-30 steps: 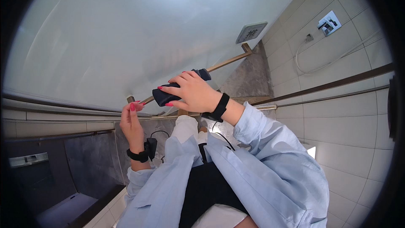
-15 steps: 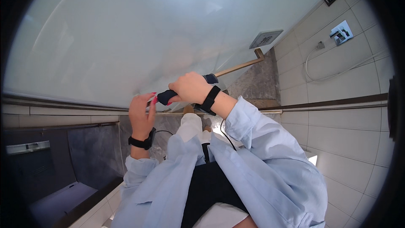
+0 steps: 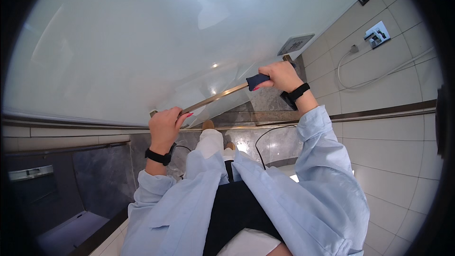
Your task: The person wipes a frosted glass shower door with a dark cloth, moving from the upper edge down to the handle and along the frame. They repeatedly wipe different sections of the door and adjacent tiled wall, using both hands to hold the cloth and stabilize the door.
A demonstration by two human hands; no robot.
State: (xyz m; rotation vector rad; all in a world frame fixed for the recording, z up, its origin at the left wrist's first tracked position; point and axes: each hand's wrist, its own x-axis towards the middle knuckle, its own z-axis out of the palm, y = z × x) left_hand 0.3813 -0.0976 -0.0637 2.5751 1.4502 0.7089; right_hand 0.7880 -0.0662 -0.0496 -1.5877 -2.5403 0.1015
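A long gold-coloured bar handle [image 3: 215, 97] runs slantwise across the frosted glass panel [image 3: 142, 47] in front of me. Near its right end, my right hand [image 3: 280, 75] is closed around a dark blue cloth [image 3: 257, 82] wrapped on the bar. Part of the cloth is hidden under my fingers. My left hand [image 3: 163, 124] grips the bar close to its left end, thumb along it. Between the two hands the metal is bare. Each wrist wears a black strap with a small dark device.
A square label [image 3: 296, 44] is fixed to the glass at the upper right. On the tiled wall at the right is a socket [image 3: 377, 34] with a white cable [image 3: 348, 86]. My feet stand near a floor track [image 3: 232, 125]. A dark cabinet opening [image 3: 47, 194] lies at lower left.
My right hand has moved right along the bar with the cloth, from the left part to near the right end. My left hand has moved slightly right and taken hold of the bar.
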